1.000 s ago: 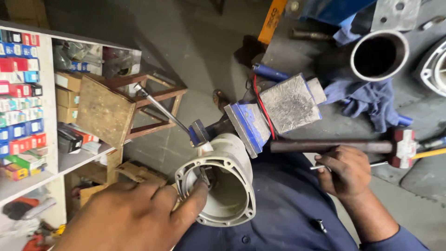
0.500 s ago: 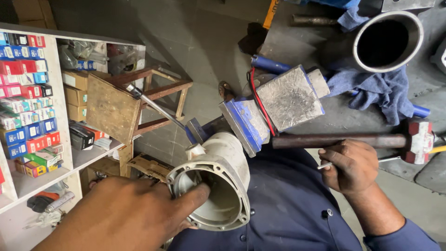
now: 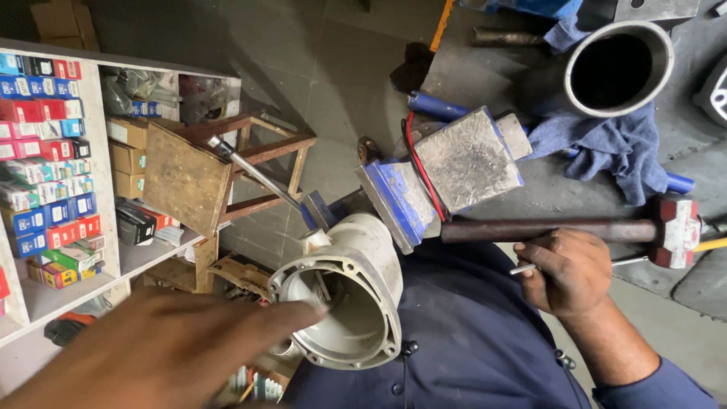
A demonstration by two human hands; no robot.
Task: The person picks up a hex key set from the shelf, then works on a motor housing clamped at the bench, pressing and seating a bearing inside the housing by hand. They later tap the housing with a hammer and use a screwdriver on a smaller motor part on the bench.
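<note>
A round grey cast-metal housing (image 3: 363,265) is clamped in a blue bench vise (image 3: 447,174), its open end facing me. My left hand (image 3: 166,348) reaches to its rim, one finger touching the edge beside a thin metal part inside. My right hand (image 3: 568,269) grips the dark handle of a hammer (image 3: 545,229) with a red and white head, and a thin metal rod sticks out of the same fist. The hammer lies level, just right of the vise.
A wide metal pipe (image 3: 617,68) and a blue rag (image 3: 613,148) sit on the bench at upper right. A wooden stool (image 3: 204,174) stands on the floor below. Shelves (image 3: 98,220) with several coloured boxes fill the left side.
The view has drifted a little. My left hand has slid along the housing's rim. The right hand and hammer have stayed nearly still.
</note>
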